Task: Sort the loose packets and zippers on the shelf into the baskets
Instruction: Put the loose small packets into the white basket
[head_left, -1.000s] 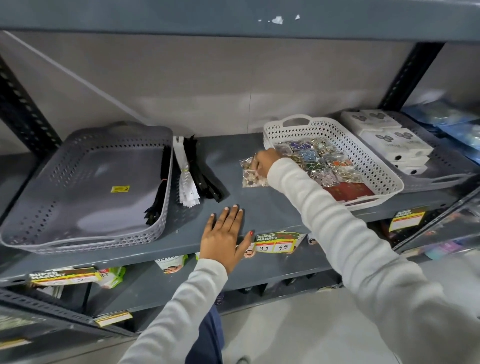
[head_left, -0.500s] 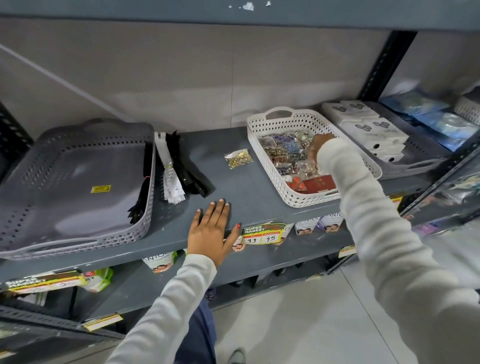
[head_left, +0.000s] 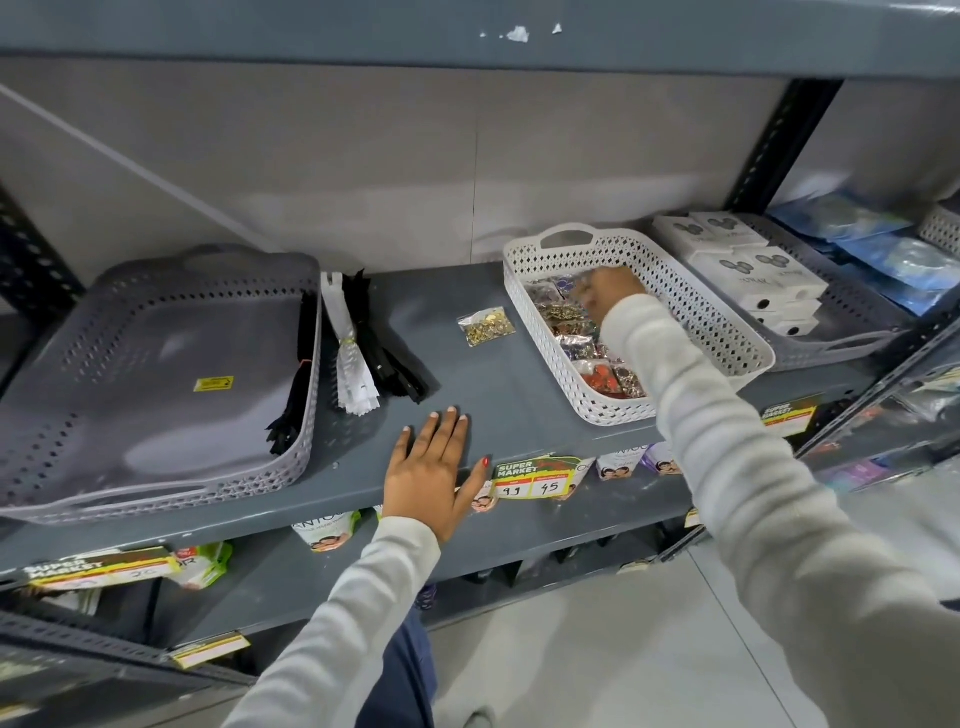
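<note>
My right hand (head_left: 613, 291), blurred so I cannot tell its grip, reaches into the white basket (head_left: 727, 332) of packets, centre right. My left hand (head_left: 431, 467) lies flat and spread on the shelf (head_left: 498, 384). One loose packet (head_left: 487, 327) sits mid-frame; zippers (head_left: 363, 343) lie beside the grey basket (head_left: 156, 364), left.

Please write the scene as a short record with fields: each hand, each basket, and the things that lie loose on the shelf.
left hand: flat on the shelf front edge, palm down, holding nothing
right hand: inside the white basket, over the packets; grip blurred, cannot tell
white basket: partly filled with packets of shiny trims
grey basket: nearly empty, black zippers along its right wall
loose packet: gold pieces, on the shelf left of the white basket
loose zippers: white and black bundles, beside the grey basket
</note>
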